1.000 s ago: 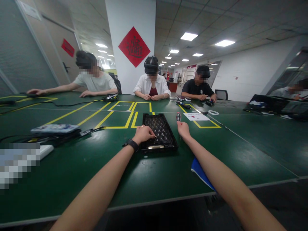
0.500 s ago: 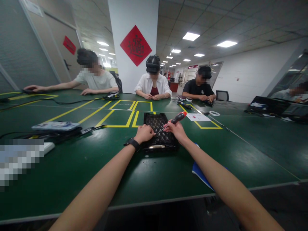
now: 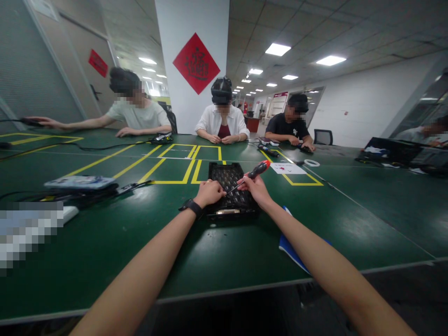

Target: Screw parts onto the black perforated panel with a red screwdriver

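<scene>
Fingers of my right hand point(image 3: 257, 190) are wrapped around the front of a screwdriver point(image 3: 259, 170) in the head view: thumb and fingertips sit near where the dark handle meets the thin metal shaft, the red-ended butt leaning up and away to the right. My left hand point(image 3: 210, 192), with a dark band point(image 3: 192, 206) at the wrist, has its fingers drawn together right at the shaft's far end; whether they pinch the tip itself or some small piece there, I cannot tell. Both hands are over a black case point(image 3: 238, 165) that lies flat and uncovered on the green table point(image 3: 210, 261) in front of me, with rows of small pieces inside and a pale metal strip point(image 3: 228, 212) at its near edge.

I judge the screwdriver rigid and light enough for one hand, most of its bulk in the handle, so a fingertip hold this far forward should steer finely but could let the butt tip. The handle looks grippy, the bare shaft slicker; for a firmer hold I would take it further back. The case looks stiff, probably plastic, best steadied by its side walls; the small pieces would be easy to fumble.
</scene>
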`<move>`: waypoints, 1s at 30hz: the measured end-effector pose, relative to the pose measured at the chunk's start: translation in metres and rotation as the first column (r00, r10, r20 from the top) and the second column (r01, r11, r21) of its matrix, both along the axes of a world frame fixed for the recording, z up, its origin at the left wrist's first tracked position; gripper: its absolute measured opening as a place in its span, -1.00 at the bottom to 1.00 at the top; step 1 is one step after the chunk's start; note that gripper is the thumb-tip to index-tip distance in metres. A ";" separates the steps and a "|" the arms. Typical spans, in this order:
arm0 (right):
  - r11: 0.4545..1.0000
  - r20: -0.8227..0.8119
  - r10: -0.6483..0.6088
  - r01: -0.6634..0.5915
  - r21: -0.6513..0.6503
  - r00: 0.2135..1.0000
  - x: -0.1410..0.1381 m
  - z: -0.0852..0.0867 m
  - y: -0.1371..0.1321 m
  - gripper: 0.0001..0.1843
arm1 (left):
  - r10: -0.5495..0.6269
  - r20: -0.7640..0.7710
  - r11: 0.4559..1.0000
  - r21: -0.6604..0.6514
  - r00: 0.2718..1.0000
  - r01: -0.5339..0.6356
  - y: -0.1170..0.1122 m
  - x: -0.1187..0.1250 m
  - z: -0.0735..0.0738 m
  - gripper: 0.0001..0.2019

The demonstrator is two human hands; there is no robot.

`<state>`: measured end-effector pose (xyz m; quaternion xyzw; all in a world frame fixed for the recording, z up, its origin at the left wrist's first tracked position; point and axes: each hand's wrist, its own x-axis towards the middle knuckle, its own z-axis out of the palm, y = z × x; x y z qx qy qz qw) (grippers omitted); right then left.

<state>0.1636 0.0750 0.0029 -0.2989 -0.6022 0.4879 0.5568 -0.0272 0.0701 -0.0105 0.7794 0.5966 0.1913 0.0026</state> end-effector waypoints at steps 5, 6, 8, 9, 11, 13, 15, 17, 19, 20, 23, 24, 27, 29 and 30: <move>1.000 0.017 0.002 -0.002 0.024 1.000 -0.001 0.001 -0.003 -0.72 | -0.016 0.029 1.000 -0.007 0.999 0.016 0.000 0.002 0.000 -0.75; 1.000 0.023 0.003 -0.004 0.031 1.000 0.000 0.001 -0.003 -0.72 | -0.018 0.039 1.000 -0.010 0.999 0.018 0.000 0.002 0.001 -0.74; 0.999 0.029 0.007 -0.008 0.043 1.000 0.000 0.002 -0.003 -0.71 | -0.015 0.081 1.000 0.000 0.997 0.015 0.000 0.001 0.005 -0.73; 0.999 0.026 0.007 -0.009 0.048 1.000 0.001 0.002 -0.002 -0.71 | 0.002 0.120 1.000 0.024 0.993 -0.005 0.000 -0.001 0.008 -0.73; 0.998 -0.001 0.001 -0.001 0.059 1.000 0.003 0.005 -0.002 -0.72 | 0.068 0.241 0.991 0.092 0.968 -0.092 -0.001 -0.008 0.011 -0.71; 0.998 -0.053 -0.006 0.009 0.064 0.999 0.003 0.009 -0.005 -0.73 | 0.150 0.374 0.970 0.125 0.915 -0.210 -0.004 -0.017 0.010 -0.68; 0.999 -0.105 0.013 -0.008 0.050 0.994 0.001 0.013 -0.009 -0.74 | 0.136 0.416 0.974 0.109 0.899 -0.198 -0.008 -0.027 0.002 -0.68; 0.998 -0.130 0.057 -0.056 0.015 0.990 -0.004 0.017 -0.015 -0.74 | 0.036 0.440 0.994 0.080 0.897 -0.078 -0.010 -0.034 -0.011 -0.69; 0.996 -0.118 0.088 -0.091 -0.021 0.989 -0.010 0.018 -0.022 -0.73 | -0.042 0.456 0.999 0.033 0.889 0.031 -0.009 -0.038 -0.022 -0.68; 0.995 -0.106 0.090 -0.094 -0.031 0.990 -0.013 0.018 -0.025 -0.72 | -0.045 0.469 0.999 0.028 0.882 0.036 -0.007 -0.038 -0.026 -0.67; 0.996 -0.082 0.077 -0.080 -0.039 0.994 -0.018 0.016 -0.030 -0.71 | -0.016 0.516 1.000 0.031 0.856 0.000 0.000 -0.034 -0.031 -0.66; 0.996 -0.080 0.073 -0.076 -0.040 0.994 -0.019 0.015 -0.030 -0.70 | -0.016 0.530 0.999 0.043 0.848 -0.008 0.001 -0.032 -0.030 -0.65; 0.997 -0.066 0.052 -0.056 -0.051 0.996 -0.019 0.012 -0.030 -0.69 | -0.088 0.540 0.986 0.165 0.837 -0.003 -0.006 -0.026 -0.022 -0.65; 0.998 -0.053 0.030 -0.033 -0.055 0.998 -0.019 0.010 -0.029 -0.68 | -0.180 0.513 0.960 0.279 0.839 0.035 -0.017 -0.022 -0.014 -0.68; 0.998 -0.048 0.019 -0.022 -0.057 0.999 -0.019 0.009 -0.029 -0.67 | -0.229 0.497 0.947 0.314 0.837 0.072 -0.024 -0.020 -0.010 -0.69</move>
